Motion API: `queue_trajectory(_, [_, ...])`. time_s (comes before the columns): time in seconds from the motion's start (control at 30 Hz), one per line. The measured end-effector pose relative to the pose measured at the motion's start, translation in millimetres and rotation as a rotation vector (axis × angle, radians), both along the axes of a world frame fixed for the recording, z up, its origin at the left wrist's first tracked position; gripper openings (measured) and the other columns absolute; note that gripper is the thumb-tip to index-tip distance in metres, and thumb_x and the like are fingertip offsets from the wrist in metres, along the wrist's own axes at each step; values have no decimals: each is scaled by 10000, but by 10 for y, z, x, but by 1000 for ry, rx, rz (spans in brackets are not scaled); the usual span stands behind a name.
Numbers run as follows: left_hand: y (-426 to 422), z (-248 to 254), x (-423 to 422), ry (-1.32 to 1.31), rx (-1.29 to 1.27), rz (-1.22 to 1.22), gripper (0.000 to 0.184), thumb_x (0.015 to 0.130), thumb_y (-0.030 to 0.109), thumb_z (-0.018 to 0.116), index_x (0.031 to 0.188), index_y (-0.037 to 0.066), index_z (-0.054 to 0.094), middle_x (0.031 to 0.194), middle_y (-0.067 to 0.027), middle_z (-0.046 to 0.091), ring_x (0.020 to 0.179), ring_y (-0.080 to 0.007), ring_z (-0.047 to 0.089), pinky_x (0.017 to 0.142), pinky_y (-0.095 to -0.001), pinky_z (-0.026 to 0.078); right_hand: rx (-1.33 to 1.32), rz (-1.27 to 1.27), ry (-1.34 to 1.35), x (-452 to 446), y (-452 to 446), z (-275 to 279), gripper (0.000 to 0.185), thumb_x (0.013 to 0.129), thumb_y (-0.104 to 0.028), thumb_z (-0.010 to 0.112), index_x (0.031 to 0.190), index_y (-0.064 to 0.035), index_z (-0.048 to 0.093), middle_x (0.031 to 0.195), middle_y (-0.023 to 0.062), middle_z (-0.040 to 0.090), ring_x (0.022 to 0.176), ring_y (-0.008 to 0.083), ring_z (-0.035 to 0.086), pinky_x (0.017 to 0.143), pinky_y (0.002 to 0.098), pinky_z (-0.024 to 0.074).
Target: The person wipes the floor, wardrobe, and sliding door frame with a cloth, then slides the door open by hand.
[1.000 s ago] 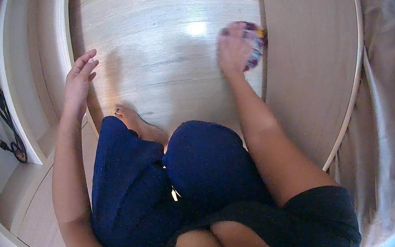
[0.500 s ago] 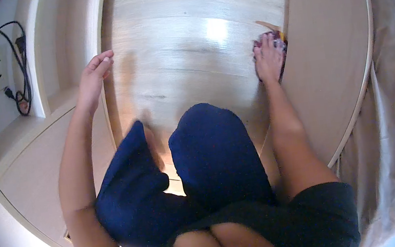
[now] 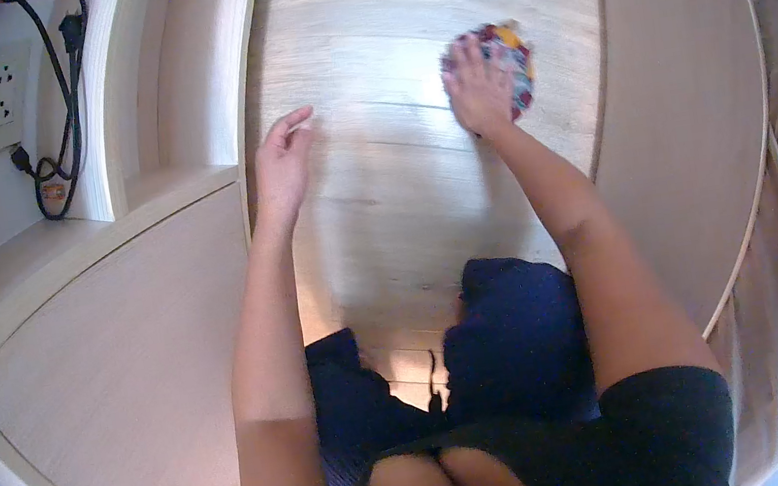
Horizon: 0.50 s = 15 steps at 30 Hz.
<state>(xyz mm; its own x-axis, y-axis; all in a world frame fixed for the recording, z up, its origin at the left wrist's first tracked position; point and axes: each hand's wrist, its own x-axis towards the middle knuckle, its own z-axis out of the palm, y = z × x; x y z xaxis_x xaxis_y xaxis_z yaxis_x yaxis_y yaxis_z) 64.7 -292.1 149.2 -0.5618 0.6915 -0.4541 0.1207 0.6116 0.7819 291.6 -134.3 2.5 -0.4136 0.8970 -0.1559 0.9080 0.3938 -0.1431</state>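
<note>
On the wood-plank floor (image 3: 372, 196), a crumpled multicoloured cloth (image 3: 523, 75) in red, white and yellow lies under my right hand (image 3: 483, 96). That hand rests flat on the cloth with its fingers stretched out, and hides the cloth's left part. My left hand (image 3: 285, 156) is held near the shelf edge on the left, with nothing in it. Its fingers are loosely bent and apart, and the tips are slightly blurred.
A pale cabinet (image 3: 127, 359) with open shelving borders the floor at left. A black cable (image 3: 73, 118) hangs beside a wall socket (image 3: 3, 103). To the right runs a wooden panel (image 3: 678, 103) with a beige fabric (image 3: 766, 309) beyond it. My knees (image 3: 521, 334) are close below.
My right hand has moved left and slightly upward with the cloth, away from the right panel. My left hand has shifted right. The whole view has also shifted.
</note>
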Motion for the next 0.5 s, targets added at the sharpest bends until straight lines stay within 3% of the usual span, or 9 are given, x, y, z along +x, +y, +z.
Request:
queue_trajectory(0.1, [-60,-60,-59,103,93,-166,261,918,149,552,1154,75,637,954,-61,634,891,-142,566,847,-266,438,64,202,72,-705,-54,-2,578,966,-464,335,1483,-224,239,1566,28,146,1433,356,98,1131,574,61])
queue_trajectory(0.17, [-53,-106,-163,119,142,-204,268,917,145,549,1157,58,630,942,-82,629,864,-148,569,840,-267,443,89,182,100,-1247,-155,-7,574,962,-475,344,1476,-234,257,1563,23,159,1434,338,107,1128,584,68])
queue_trajectory(0.23, [-53,-52,-224,25,41,-120,270,913,139,548,1156,48,625,995,-97,622,888,-170,575,854,-276,444,124,213,104,-1642,-320,-85,564,960,-487,341,1465,-243,286,1563,7,162,1439,311,108,1137,564,65])
queue_trajectory(0.3, [-100,-300,-374,49,98,-138,279,911,158,553,1157,49,627,1005,-101,622,898,-170,576,856,-281,442,142,355,200,-1676,-490,-132,552,958,-476,352,1456,-241,309,1554,4,196,1437,287,133,1142,547,74])
queue_trajectory(0.37, [-138,-435,-450,80,151,-149,288,908,176,558,1158,50,628,1016,-105,623,908,-170,576,858,-285,440,-13,432,145,-1401,-415,-38,554,970,-441,317,1475,-220,259,1558,7,187,1435,289,142,1140,545,88])
queue_trajectory(0.4, [-135,-459,-446,99,79,-168,311,901,200,565,1165,47,623,1077,-118,617,968,-183,582,876,-294,445,-171,306,-19,-1273,-298,269,537,958,-378,349,1461,-203,284,1544,23,230,1426,294,177,1127,550,141])
queue_trajectory(0.43, [-118,-481,-449,114,9,-189,335,894,225,571,1173,44,617,1139,-131,612,1027,-196,588,895,-302,450,22,173,246,-961,-129,-126,545,936,-349,379,1449,-183,302,1528,28,272,1413,303,212,1102,580,175])
queue_trajectory(0.47, [-125,-633,-425,114,19,-193,335,894,225,571,1173,44,617,1139,-131,612,1027,-196,588,895,-302,450,137,26,56,-730,73,-200,561,941,-383,369,1468,-218,272,1549,20,216,1427,313,165,1103,606,130])
queue_trajectory(0.5, [-195,-916,-395,347,-17,-403,379,887,247,578,1234,93,582,1269,-126,533,1138,-250,527,931,-336,449,104,-177,88,-552,80,-81,564,952,-430,347,1481,-266,240,1566,-1,152,1436,324,106,1100,626,80])
